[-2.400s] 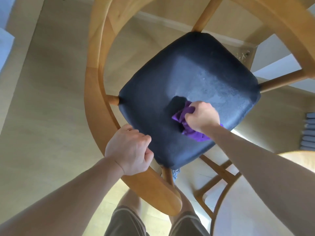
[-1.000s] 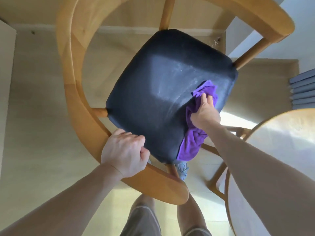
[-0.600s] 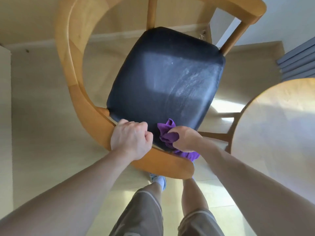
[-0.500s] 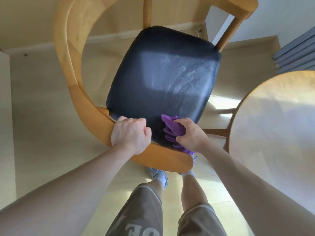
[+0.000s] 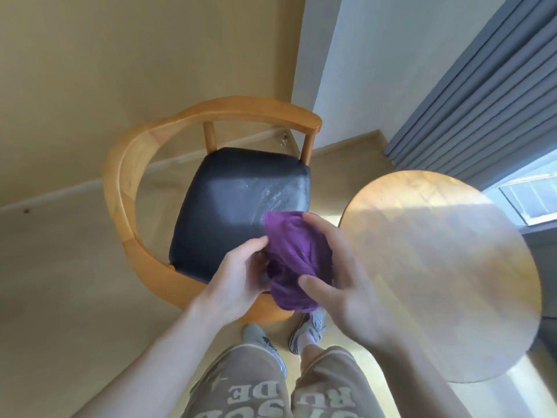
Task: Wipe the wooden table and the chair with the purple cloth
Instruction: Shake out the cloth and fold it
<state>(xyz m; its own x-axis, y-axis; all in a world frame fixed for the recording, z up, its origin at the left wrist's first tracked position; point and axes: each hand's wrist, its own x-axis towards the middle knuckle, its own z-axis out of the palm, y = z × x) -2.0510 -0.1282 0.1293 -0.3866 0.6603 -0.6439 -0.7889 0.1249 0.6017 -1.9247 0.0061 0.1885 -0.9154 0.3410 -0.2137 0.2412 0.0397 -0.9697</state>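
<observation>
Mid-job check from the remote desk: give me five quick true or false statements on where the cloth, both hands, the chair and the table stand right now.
1. Both hands hold the purple cloth. True: the left hand and the right hand grip it together.
2. The cloth lies flat on the chair seat. False: it is bunched between the hands, lifted above the seat of the chair.
3. The left hand grips the chair's armrest. False: it is on the cloth.
4. The round wooden table stands to the right of the chair. True.
5. Pale smears show on the seat's far right part. True.
</observation>
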